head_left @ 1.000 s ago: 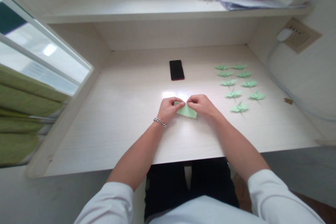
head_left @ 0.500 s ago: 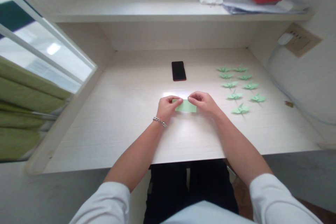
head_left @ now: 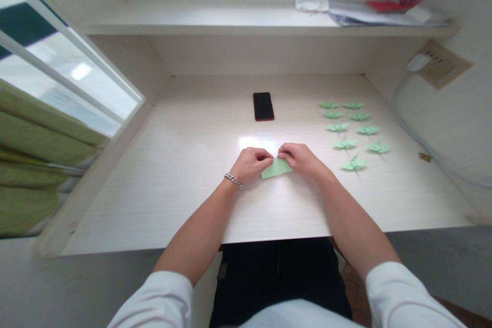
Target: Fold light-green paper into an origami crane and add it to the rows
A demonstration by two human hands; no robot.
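A small light green sheet of paper point(head_left: 277, 169) is held between my hands above the middle of the desk, its lower left corner tipped down. My left hand point(head_left: 251, 163), with a silver chain bracelet point(head_left: 233, 180) at the wrist, pinches the paper's upper left edge. At the upper right edge, my right hand point(head_left: 302, 158) pinches it between thumb and fingers. The two sets of fingertips are close together along the top edge, and they hide part of the paper. To the right stand several folded green paper cranes point(head_left: 354, 164) in two rough columns.
A black phone point(head_left: 263, 106) lies beyond my hands on the white desk point(head_left: 161, 189). Papers point(head_left: 369, 14) and a red folded piece point(head_left: 409, 0) rest on the shelf point(head_left: 192, 15). A charger cable point(head_left: 417, 133) runs down the right side from the wall socket point(head_left: 442, 64).
My hands have drawn closer together along the top edge. The paper has tilted, its left end lower, and sits slightly nearer to me and to the right.
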